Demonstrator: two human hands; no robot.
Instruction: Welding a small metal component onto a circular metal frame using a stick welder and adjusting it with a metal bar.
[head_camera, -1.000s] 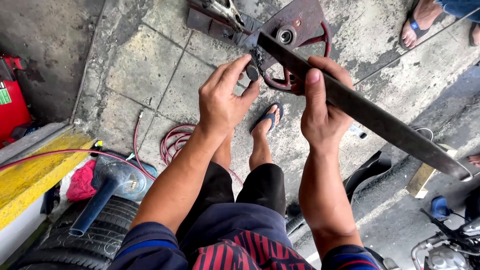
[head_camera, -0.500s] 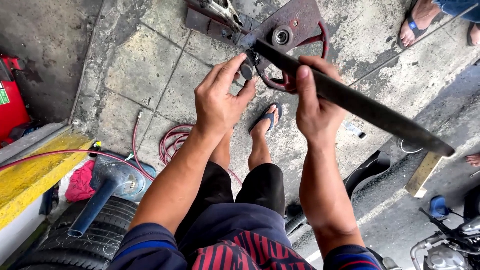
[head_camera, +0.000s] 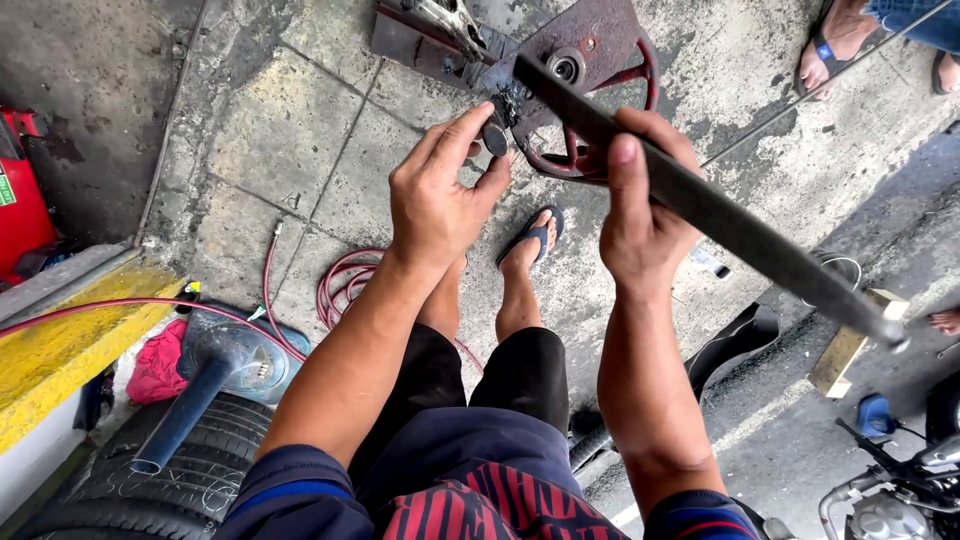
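Tyre near left, hose on the floor behind it, metal stand far, motorbike near right

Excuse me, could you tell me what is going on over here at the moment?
A person is seated above a stained concrete floor, working with both hands raised. The right hand grips a long flat metal bar that slants away to the lower right. The left hand pinches a small round dark part at the bar's greasy upper end. Beneath lies a rusty metal plate with a red ring. A coiled red hose and a tyre sit to the left.
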